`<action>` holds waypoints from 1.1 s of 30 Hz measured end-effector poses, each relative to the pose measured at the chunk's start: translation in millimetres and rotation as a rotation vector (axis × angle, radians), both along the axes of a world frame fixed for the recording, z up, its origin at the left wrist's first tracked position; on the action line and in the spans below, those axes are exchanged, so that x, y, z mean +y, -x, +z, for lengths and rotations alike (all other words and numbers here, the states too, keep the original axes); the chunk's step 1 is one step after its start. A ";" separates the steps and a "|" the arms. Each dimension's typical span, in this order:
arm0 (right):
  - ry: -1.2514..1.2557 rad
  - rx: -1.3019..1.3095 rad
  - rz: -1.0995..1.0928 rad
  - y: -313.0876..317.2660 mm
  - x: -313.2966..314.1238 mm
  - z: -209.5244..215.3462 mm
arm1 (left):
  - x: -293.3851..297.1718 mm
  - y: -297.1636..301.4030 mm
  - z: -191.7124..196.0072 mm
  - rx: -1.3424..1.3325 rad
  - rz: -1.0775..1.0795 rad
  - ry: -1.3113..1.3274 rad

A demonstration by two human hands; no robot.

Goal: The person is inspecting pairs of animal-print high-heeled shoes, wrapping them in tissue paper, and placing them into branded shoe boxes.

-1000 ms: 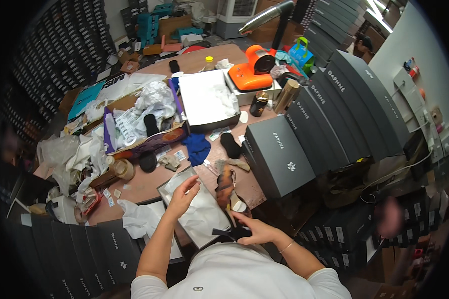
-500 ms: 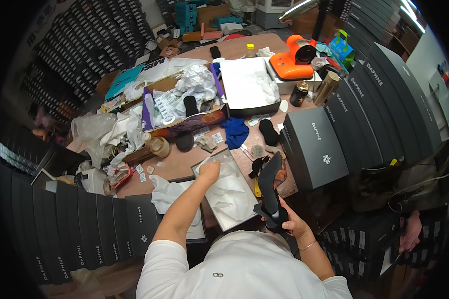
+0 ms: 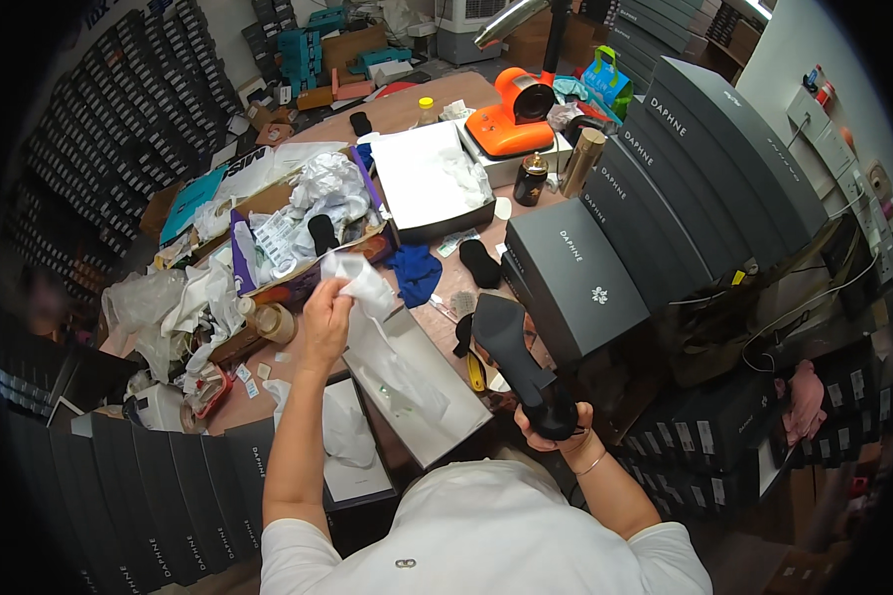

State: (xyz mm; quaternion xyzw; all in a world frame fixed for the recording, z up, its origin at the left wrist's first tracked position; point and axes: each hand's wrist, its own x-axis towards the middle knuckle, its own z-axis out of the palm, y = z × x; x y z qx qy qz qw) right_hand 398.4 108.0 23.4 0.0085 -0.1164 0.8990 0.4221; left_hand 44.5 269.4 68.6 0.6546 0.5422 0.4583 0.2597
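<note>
My left hand (image 3: 323,322) pinches the top of a sheet of white tissue paper (image 3: 365,288). The sheet is partly raised, and its lower end still lies in an open shoe box (image 3: 458,424) with pale inner walls. In my right hand (image 3: 572,441) is a black high-heeled shoe (image 3: 511,342), gripped at its lower end and held beside the box with its sole in view. To the left of that box lies a second open box or lid (image 3: 357,480), pale inside, with crumpled tissue on it.
Stacked dark grey shoe boxes (image 3: 575,278) rise at the right; more boxes (image 3: 169,476) line the left. Beyond stand a carton of crumpled paper (image 3: 298,233), a white-lined box (image 3: 422,178) and an orange machine (image 3: 511,124). A blue cloth (image 3: 414,273) lies mid-table.
My left hand has lifted the tissue paper up and leftward out of the box. My right hand has turned the shoe, so more of its sole shows. The whole view has shifted.
</note>
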 end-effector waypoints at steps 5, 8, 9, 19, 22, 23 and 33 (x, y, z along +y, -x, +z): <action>-0.166 -0.130 0.168 2.4 9.2 23.6 | -29.2 -37.0 88.0 0.500 -0.221 -0.249; -0.175 -0.195 0.178 13.4 1.8 58.1 | -39.3 -25.2 51.8 0.645 -0.145 -0.325; -0.194 -0.279 0.228 10.2 2.1 49.9 | -49.7 -22.7 46.0 0.600 -0.179 -0.321; -0.017 -0.430 0.487 64.9 45.5 -17.9 | -118.7 38.4 -5.5 0.678 -0.011 0.005; 0.006 -0.191 0.554 60.9 34.1 -30.8 | -129.9 26.1 10.3 0.431 -0.094 0.083; 0.034 -0.139 0.558 61.5 31.8 -36.2 | -130.9 21.0 13.2 0.374 -0.122 0.105; -0.029 -0.364 0.436 86.3 42.6 4.8 | -158.8 -8.1 43.9 0.293 -0.252 -0.129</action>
